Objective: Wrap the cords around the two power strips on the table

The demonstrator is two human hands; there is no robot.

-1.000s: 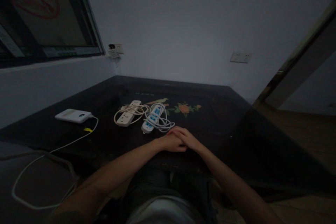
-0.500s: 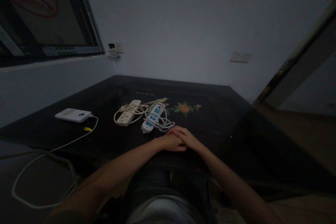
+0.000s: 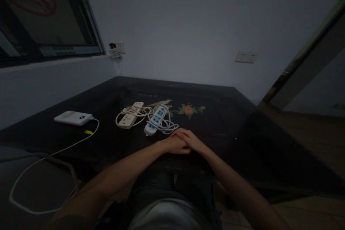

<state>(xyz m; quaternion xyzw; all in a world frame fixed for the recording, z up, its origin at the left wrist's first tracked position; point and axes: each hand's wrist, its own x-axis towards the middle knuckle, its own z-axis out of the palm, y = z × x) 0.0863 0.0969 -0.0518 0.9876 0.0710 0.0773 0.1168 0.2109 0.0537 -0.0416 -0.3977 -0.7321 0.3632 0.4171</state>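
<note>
Near the front edge of the dark table [image 3: 205,151], my two hands rest one on the other. My left hand [image 3: 174,146] is underneath, its fingers stretched to the right and partly covered. Over its back lies my right hand [image 3: 192,139], fingers extended and holding nothing. Just beyond them is a white power strip with blue sockets [image 3: 157,120], its grey-white cord [image 3: 170,128] coiled loosely over it. Left of that lies a cream power strip [image 3: 131,115] with its own cord looped around it. Neither strip is touched by a gripping hand.
A white power bank [image 3: 73,118] sits at the left, with a white cable [image 3: 67,148] running off the table's edge. A yellow tag [image 3: 88,132] lies beside the cable. Wall sockets [image 3: 246,57] are beyond the table, and a window [image 3: 61,18] is at upper left.
The view has shifted very slightly, so everything sits a little further left and up in the picture. My hands stay folded in the same place.
</note>
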